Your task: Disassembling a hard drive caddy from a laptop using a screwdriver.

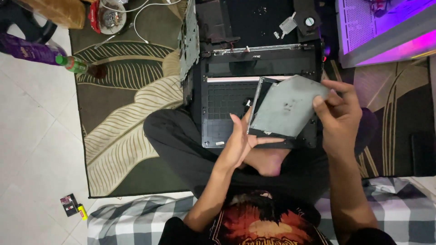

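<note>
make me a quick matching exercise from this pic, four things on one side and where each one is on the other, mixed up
Things:
1. flat grey drive
2. opened laptop base
3. green-capped bottle
4. small round fan

Places:
A. lying on the rug at the far left edge
B. held between the left hand and right hand
C. on the dark panel at the top, right of centre
D. on the rug in front of the crossed legs

Pairs: 1-B, 2-D, 3-A, 4-C
</note>
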